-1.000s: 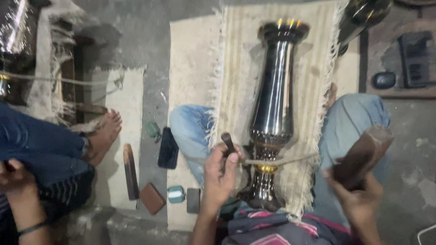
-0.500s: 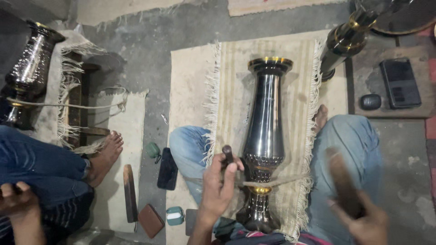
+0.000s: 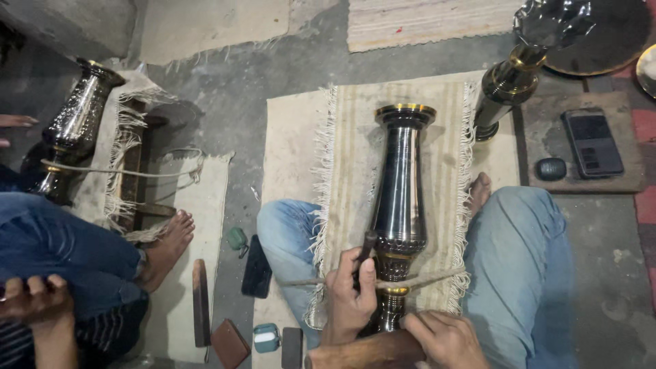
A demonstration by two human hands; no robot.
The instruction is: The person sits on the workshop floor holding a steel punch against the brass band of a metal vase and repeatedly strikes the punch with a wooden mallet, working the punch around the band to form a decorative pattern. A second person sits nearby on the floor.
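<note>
A tall dark polished metal vase [image 3: 400, 198] with brass bands lies lengthwise on a fringed beige mat [image 3: 301, 143] between my knees. A thin cord [image 3: 437, 277] runs across its lower neck. My left hand [image 3: 350, 297] grips a short dark chisel [image 3: 367, 244], tip set against the patterned band near the vase's foot. My right hand [image 3: 445, 338] sits low beside the vase's foot, fingers curled downward. No mallet shows in it, and what it holds is hidden.
A second dark vase [image 3: 506, 85] stands at the mat's upper right. A phone [image 3: 593, 142] and a small dark case [image 3: 550, 169] lie on a board. Another person sits at left beside an engraved vase [image 3: 75, 126]. Another phone [image 3: 257, 268], a wooden bar [image 3: 200, 301] and a teal case [image 3: 266, 337] lie between us.
My right hand, raised with a wooden mallet before, has dropped beside the vase's foot and the mallet is out of sight. The view has tilted farther forward. My left hand keeps the chisel on the vase.
</note>
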